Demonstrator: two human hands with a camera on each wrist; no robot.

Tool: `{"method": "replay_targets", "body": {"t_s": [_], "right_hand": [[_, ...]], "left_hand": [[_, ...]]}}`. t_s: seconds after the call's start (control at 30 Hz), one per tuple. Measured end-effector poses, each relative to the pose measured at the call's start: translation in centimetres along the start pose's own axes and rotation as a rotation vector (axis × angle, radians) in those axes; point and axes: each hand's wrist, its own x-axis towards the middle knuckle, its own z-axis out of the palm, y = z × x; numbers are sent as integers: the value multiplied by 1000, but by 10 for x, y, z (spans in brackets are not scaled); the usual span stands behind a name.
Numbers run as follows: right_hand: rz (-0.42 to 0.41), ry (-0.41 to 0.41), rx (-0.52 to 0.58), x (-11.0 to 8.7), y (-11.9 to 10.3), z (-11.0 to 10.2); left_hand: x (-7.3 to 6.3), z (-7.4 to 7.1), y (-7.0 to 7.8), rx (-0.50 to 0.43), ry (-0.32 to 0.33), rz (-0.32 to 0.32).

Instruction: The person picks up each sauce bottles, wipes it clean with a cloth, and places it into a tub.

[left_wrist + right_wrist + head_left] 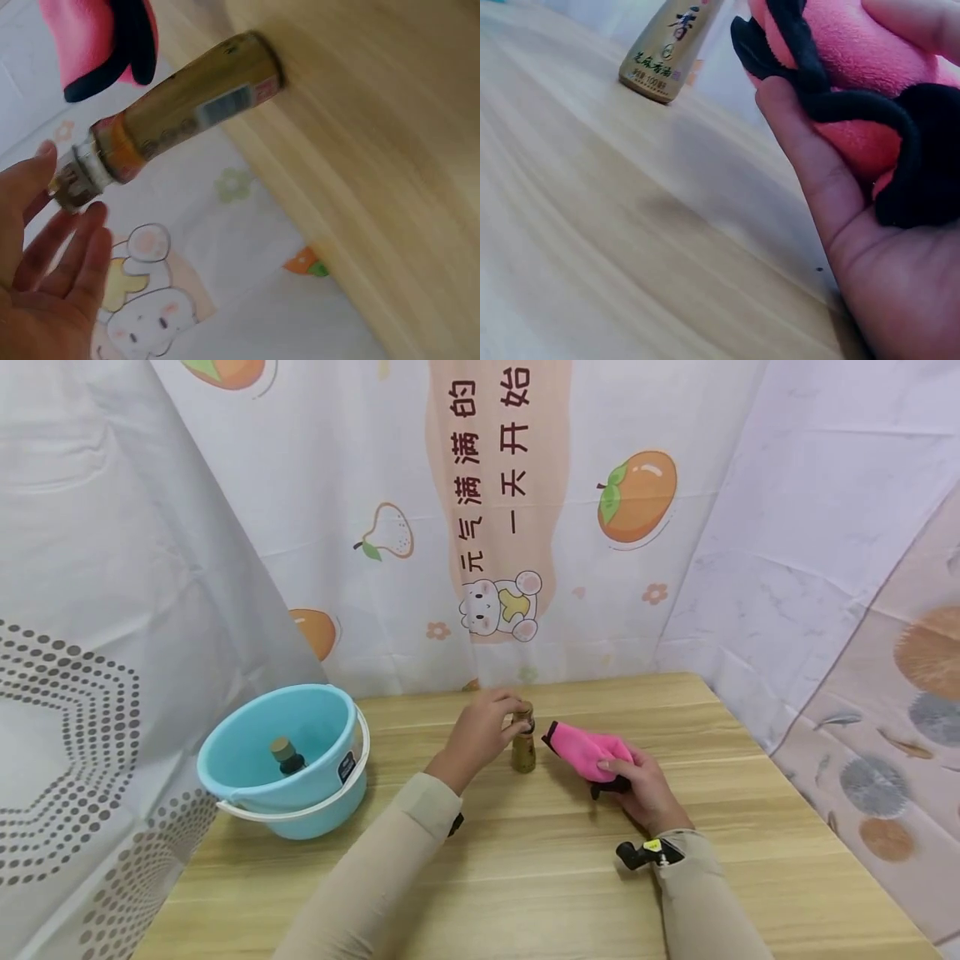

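Observation:
A small gold sesame oil bottle (pixel 523 753) stands upright on the wooden table, its printed label (pixel 656 64) facing the right wrist camera. The fingers of my left hand (pixel 483 731) are curled around its cap (pixel 73 184), thumb on one side and fingertips on the other. To the right, my right hand (pixel 647 789) grips a bunched pink terry cloth (pixel 588 752) with black edging, thumb on top and fingers beneath. The cloth is held above the table, close beside the bottle. Part of its black edging (pixel 855 105) drapes over my right palm.
A light blue bucket (pixel 281 789) with a white handle stands at the table's left side. Inside it is a dark bottle with a brown cap (pixel 282 748). Printed curtains (pixel 390 610) hang behind and beside the wooden table (pixel 540 893).

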Motion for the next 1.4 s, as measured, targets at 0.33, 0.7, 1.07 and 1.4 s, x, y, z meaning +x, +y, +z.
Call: {"method": "replay_targets", "body": {"t_s": [0.33, 0.7, 1.07, 1.4], "right_hand": [[16, -4, -33, 0, 7, 4], [-13, -17, -67, 4, 20, 32], [-67, -2, -206, 0, 34, 57], [-128, 88, -306, -8, 38, 86]], "left_hand": [[-7, 12, 5, -114, 89, -80], [-30, -1, 11, -177, 155, -122], [-63, -8, 14, -125, 232, -41], [-78, -11, 19, -65, 306, 2]]}}
